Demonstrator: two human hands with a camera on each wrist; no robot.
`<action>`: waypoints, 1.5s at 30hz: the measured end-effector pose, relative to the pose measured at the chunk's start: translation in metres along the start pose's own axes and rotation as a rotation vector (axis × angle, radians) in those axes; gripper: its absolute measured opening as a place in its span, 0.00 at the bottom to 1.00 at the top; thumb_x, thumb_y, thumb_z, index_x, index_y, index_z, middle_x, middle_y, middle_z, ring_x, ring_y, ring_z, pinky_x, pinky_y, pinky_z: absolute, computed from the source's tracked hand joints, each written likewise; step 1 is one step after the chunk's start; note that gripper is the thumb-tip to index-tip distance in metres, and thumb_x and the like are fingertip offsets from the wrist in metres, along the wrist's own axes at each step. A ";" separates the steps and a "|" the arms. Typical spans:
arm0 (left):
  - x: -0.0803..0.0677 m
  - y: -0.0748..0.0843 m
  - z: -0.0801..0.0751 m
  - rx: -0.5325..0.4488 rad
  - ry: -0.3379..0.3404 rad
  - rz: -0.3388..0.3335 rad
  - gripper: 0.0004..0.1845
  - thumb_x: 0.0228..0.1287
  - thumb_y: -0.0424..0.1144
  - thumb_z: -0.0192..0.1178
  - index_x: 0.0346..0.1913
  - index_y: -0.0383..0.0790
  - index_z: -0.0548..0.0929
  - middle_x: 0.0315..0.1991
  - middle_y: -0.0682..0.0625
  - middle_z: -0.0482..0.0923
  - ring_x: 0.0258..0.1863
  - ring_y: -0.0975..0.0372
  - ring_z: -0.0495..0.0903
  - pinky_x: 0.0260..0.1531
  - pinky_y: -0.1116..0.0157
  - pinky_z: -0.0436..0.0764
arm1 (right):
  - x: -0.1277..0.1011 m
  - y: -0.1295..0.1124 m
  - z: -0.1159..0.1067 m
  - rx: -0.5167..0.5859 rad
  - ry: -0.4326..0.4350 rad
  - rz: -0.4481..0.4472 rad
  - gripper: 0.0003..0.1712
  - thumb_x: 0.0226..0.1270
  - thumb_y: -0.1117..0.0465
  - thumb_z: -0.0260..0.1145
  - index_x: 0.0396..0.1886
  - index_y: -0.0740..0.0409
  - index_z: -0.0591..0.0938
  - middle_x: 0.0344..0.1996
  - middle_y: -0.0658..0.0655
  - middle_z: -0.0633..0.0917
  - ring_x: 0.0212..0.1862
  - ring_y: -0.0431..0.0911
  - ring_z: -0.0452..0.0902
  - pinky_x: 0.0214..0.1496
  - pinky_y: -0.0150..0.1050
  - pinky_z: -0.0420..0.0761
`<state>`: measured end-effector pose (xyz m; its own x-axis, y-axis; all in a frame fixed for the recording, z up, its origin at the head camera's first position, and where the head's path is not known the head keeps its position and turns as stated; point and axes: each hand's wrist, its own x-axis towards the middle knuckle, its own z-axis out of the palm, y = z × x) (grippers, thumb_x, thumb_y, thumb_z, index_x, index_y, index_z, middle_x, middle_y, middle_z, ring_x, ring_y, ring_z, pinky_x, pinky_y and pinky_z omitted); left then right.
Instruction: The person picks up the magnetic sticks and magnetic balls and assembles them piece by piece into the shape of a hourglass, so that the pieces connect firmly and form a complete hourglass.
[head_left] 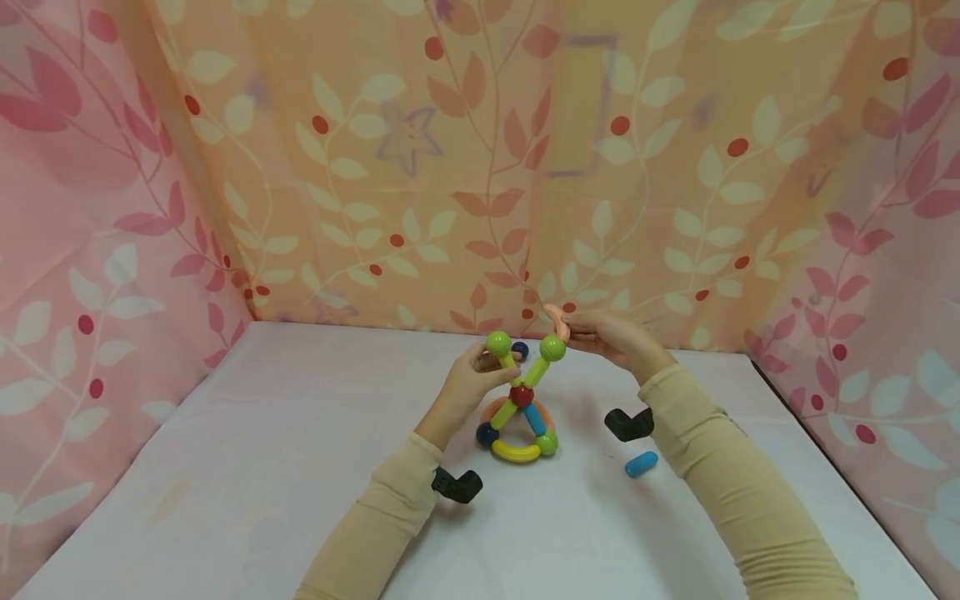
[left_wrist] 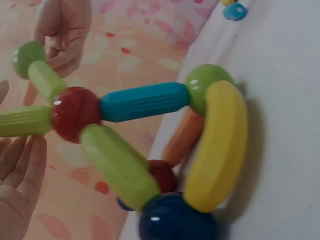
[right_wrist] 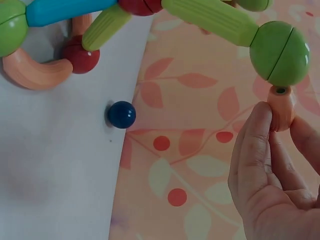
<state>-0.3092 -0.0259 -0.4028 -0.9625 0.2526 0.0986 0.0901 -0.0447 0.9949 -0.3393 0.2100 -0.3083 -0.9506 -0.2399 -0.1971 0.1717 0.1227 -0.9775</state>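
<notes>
A magnetic ball-and-rod construction stands on the table. A yellow curved rod (head_left: 516, 452), a navy ball (head_left: 487, 434) and a green ball (head_left: 547, 442) form its base front. Green and blue rods (head_left: 534, 419) rise to a central red ball (head_left: 521, 395), from which two green rods spread upward, each topped by a green ball. My left hand (head_left: 463, 387) grips the upper left green rod (left_wrist: 25, 121), thumb in front. My right hand (right_wrist: 272, 185) pinches a peach curved rod (head_left: 557, 321), its end right at the upper right green ball (right_wrist: 280, 53).
Behind the construction a loose navy ball (right_wrist: 122, 114) lies near the table's far edge. A loose blue rod (head_left: 641, 464) rests on the white table (head_left: 225, 467) below the right forearm. Patterned cloth walls (head_left: 480, 167) stand at the back and both sides.
</notes>
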 end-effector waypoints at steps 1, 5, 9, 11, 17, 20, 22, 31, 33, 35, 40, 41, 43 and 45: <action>0.000 0.003 -0.002 -0.005 0.017 0.015 0.29 0.63 0.39 0.69 0.66 0.45 0.72 0.59 0.44 0.82 0.60 0.57 0.79 0.68 0.53 0.73 | 0.000 -0.001 0.001 0.004 0.001 0.005 0.10 0.75 0.59 0.59 0.45 0.60 0.83 0.37 0.49 0.86 0.36 0.38 0.86 0.46 0.30 0.85; -0.001 0.011 -0.008 -0.007 0.066 0.059 0.30 0.62 0.38 0.70 0.66 0.46 0.72 0.59 0.44 0.82 0.58 0.57 0.80 0.64 0.56 0.77 | 0.002 -0.004 0.004 -0.009 0.001 0.007 0.15 0.75 0.60 0.60 0.52 0.67 0.79 0.31 0.47 0.85 0.34 0.37 0.85 0.45 0.28 0.85; -0.001 0.014 -0.010 -0.032 0.081 0.066 0.28 0.63 0.37 0.69 0.65 0.43 0.72 0.59 0.42 0.81 0.57 0.55 0.82 0.62 0.55 0.78 | 0.003 -0.006 0.005 -0.030 -0.008 -0.001 0.18 0.75 0.60 0.60 0.55 0.70 0.76 0.31 0.47 0.85 0.33 0.37 0.84 0.45 0.28 0.85; -0.002 0.015 -0.010 -0.044 0.079 0.071 0.27 0.64 0.37 0.68 0.64 0.40 0.71 0.59 0.40 0.81 0.56 0.54 0.83 0.61 0.55 0.79 | 0.003 -0.006 0.006 -0.027 -0.010 -0.003 0.17 0.75 0.61 0.60 0.54 0.70 0.76 0.31 0.48 0.85 0.33 0.37 0.84 0.44 0.29 0.85; -0.004 0.017 -0.011 -0.083 0.075 0.098 0.23 0.66 0.34 0.65 0.60 0.36 0.71 0.58 0.39 0.79 0.56 0.56 0.82 0.54 0.60 0.84 | 0.002 -0.009 0.013 -0.070 -0.003 -0.022 0.16 0.76 0.58 0.57 0.52 0.67 0.78 0.30 0.46 0.85 0.33 0.37 0.84 0.44 0.29 0.85; -0.005 0.017 -0.011 -0.093 0.072 0.110 0.22 0.66 0.33 0.64 0.60 0.35 0.72 0.58 0.40 0.78 0.55 0.58 0.82 0.52 0.62 0.85 | 0.003 -0.010 0.017 -0.136 0.003 -0.040 0.19 0.77 0.56 0.57 0.56 0.68 0.77 0.33 0.47 0.83 0.35 0.37 0.83 0.45 0.28 0.84; -0.005 0.017 -0.011 -0.099 0.072 0.113 0.21 0.66 0.33 0.64 0.60 0.35 0.72 0.58 0.41 0.77 0.54 0.59 0.81 0.51 0.62 0.85 | 0.003 -0.011 0.019 -0.180 0.013 -0.044 0.22 0.76 0.55 0.58 0.58 0.68 0.77 0.36 0.47 0.83 0.38 0.38 0.83 0.45 0.28 0.84; -0.005 0.017 -0.010 -0.093 0.071 0.123 0.22 0.66 0.34 0.65 0.61 0.35 0.73 0.59 0.40 0.77 0.54 0.59 0.81 0.51 0.61 0.85 | 0.003 -0.013 0.028 -0.287 0.041 -0.068 0.24 0.73 0.54 0.62 0.60 0.66 0.79 0.43 0.50 0.81 0.41 0.39 0.79 0.48 0.28 0.82; -0.005 0.017 -0.009 -0.092 0.066 0.129 0.22 0.66 0.34 0.65 0.61 0.36 0.74 0.59 0.40 0.77 0.54 0.59 0.82 0.51 0.61 0.85 | 0.002 -0.014 0.029 -0.316 0.048 -0.067 0.24 0.72 0.53 0.63 0.59 0.65 0.80 0.44 0.50 0.82 0.42 0.39 0.79 0.50 0.30 0.81; -0.005 0.017 -0.009 -0.095 0.061 0.134 0.22 0.67 0.34 0.64 0.61 0.36 0.74 0.59 0.40 0.78 0.54 0.58 0.82 0.51 0.60 0.85 | 0.001 -0.014 0.031 -0.344 0.058 -0.062 0.23 0.70 0.52 0.64 0.55 0.65 0.82 0.44 0.51 0.82 0.43 0.41 0.79 0.51 0.31 0.81; -0.006 0.016 -0.009 -0.092 0.058 0.134 0.21 0.67 0.35 0.64 0.61 0.38 0.75 0.58 0.42 0.79 0.55 0.58 0.82 0.50 0.61 0.85 | -0.001 -0.014 0.034 -0.389 0.066 -0.074 0.21 0.69 0.52 0.65 0.50 0.66 0.84 0.38 0.51 0.82 0.42 0.43 0.77 0.51 0.33 0.81; -0.006 0.015 -0.009 -0.091 0.058 0.131 0.21 0.67 0.35 0.64 0.61 0.38 0.76 0.58 0.42 0.79 0.55 0.58 0.82 0.51 0.61 0.85 | -0.001 -0.013 0.034 -0.388 0.065 -0.078 0.21 0.69 0.52 0.65 0.50 0.65 0.84 0.38 0.51 0.82 0.41 0.43 0.77 0.50 0.33 0.81; -0.006 0.015 -0.009 -0.090 0.057 0.126 0.21 0.67 0.35 0.64 0.61 0.38 0.76 0.58 0.42 0.79 0.55 0.57 0.82 0.51 0.61 0.85 | -0.001 -0.013 0.034 -0.387 0.056 -0.084 0.21 0.69 0.53 0.65 0.50 0.66 0.84 0.38 0.51 0.82 0.41 0.43 0.76 0.48 0.31 0.81; -0.006 0.015 -0.009 -0.088 0.054 0.123 0.21 0.67 0.35 0.64 0.61 0.39 0.76 0.59 0.42 0.78 0.56 0.57 0.81 0.51 0.61 0.85 | -0.002 -0.012 0.035 -0.382 0.047 -0.086 0.21 0.69 0.54 0.64 0.51 0.66 0.84 0.40 0.52 0.81 0.40 0.43 0.76 0.46 0.30 0.81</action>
<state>-0.3044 -0.0365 -0.3883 -0.9581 0.1878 0.2164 0.1881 -0.1574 0.9695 -0.3310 0.1756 -0.2987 -0.9698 -0.2213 -0.1031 -0.0094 0.4557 -0.8901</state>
